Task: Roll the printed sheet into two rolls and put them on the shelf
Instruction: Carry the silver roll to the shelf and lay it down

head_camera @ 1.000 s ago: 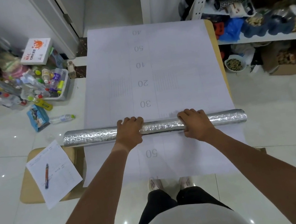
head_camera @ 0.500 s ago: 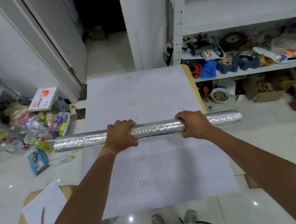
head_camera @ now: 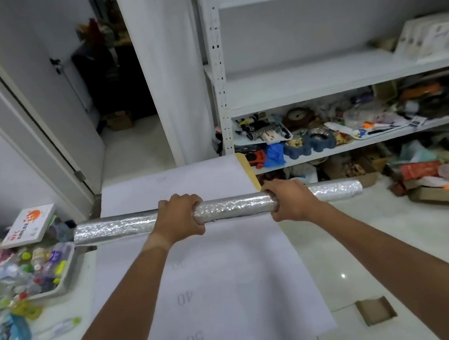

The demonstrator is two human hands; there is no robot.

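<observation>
long silver foil-look roll (head_camera: 126,227), crinkled and shiny, held level in the air across the middle of the view, above the printed sheet (head_camera: 220,282). left hand (head_camera: 180,221) curled over the roll left of centre, fingers wrapped around it, knuckles up. right hand (head_camera: 289,203) clamped the same way right of centre, fingers closed round the tube. bare stretch of roll between the two hands, longer ends sticking out past each.

white printed sheet spread flat below, running away toward the shelf unit (head_camera: 221,82), faint grey numbers down its middle: 40 and 50 readable near the bottom, others too pale to read. tan table edge (head_camera: 246,166) showing along the sheet's far right side.

white metal shelf unit at right, middle board (head_camera: 306,80) mostly bare with pale boxes (head_camera: 437,36) at its right end. lower board crowded with small toys, a round brown clock (head_camera: 299,118), a blue lumpy thing (head_camera: 310,144) and a white tray (head_camera: 378,127) of oddments. under it, on the floor, cardboard boxes (head_camera: 439,194) with mixed clutter, contents too blurred to name.

at left, a grey tray (head_camera: 68,277) on the floor packed with small bottles with coloured caps. white box with an orange print (head_camera: 29,225) just behind it. blue packet (head_camera: 10,339) and a clear bottle with a green cap (head_camera: 57,330) lying near the tray. small flat cardboard piece (head_camera: 376,310) on the tiles at lower right.
</observation>
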